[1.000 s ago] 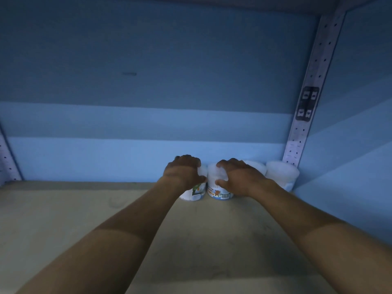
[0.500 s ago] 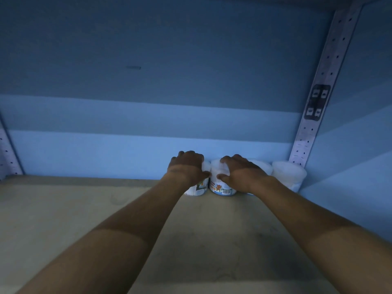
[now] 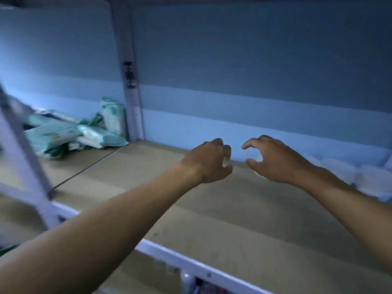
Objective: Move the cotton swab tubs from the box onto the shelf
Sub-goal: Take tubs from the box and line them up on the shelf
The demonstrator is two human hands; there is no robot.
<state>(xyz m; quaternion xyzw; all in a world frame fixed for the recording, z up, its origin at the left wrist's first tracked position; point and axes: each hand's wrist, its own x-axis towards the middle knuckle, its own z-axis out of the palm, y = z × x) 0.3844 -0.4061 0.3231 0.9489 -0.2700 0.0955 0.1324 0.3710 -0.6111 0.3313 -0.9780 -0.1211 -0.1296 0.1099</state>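
Note:
Both my hands hover above the tan shelf board near its back wall, holding nothing. My left hand has loosely curled fingers. My right hand is cupped, thumb and fingers apart, and a white patch of a cotton swab tub shows through the gap behind it. More white tubs stand blurred along the back at the far right, behind my right forearm. The box is out of view.
A perforated upright post divides this bay from the one to the left, where several green-and-white soft packs lie in a heap. A white front rail edges the shelf. A slanted white frame bar crosses the left foreground.
Both hands have let go of the two tubs they were gripping and drawn back. My view has swung left, so the tubs now sit at the right and the neighbouring bay shows.

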